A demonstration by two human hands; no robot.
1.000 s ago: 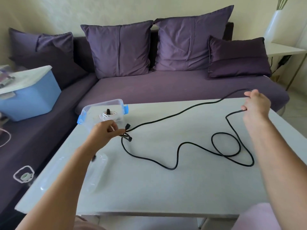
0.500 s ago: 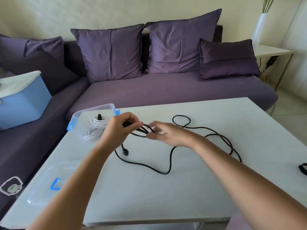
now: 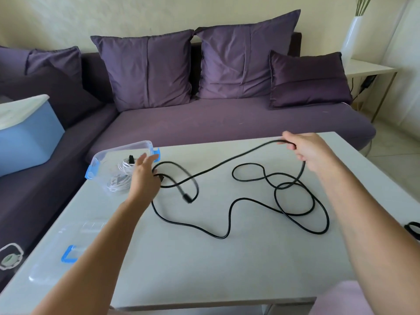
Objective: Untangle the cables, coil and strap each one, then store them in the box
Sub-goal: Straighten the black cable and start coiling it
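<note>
A long black cable (image 3: 227,233) sprawls in loose loops over the white table (image 3: 204,269). My left hand (image 3: 144,178) holds one end of it beside the box, fingers stretched out; a short loop and a plug (image 3: 186,198) dangle from that hand. My right hand (image 3: 306,152) grips the cable farther along, raised over the table's far right side. The clear plastic box (image 3: 123,149) with blue clips stands at the table's far left corner. Inside lies a coiled white cable (image 3: 120,178) with a black strap.
The box's clear lid (image 3: 68,253) with a blue clip lies on the table's left side. Another black cable (image 3: 412,228) shows at the right edge. A purple sofa (image 3: 227,123) runs behind the table, with a blue bin (image 3: 27,137) on its left part.
My right hand has swung from beside the left hand out to the far right, drawing a length of cable with it. The left hand's fingers have spread out.
</note>
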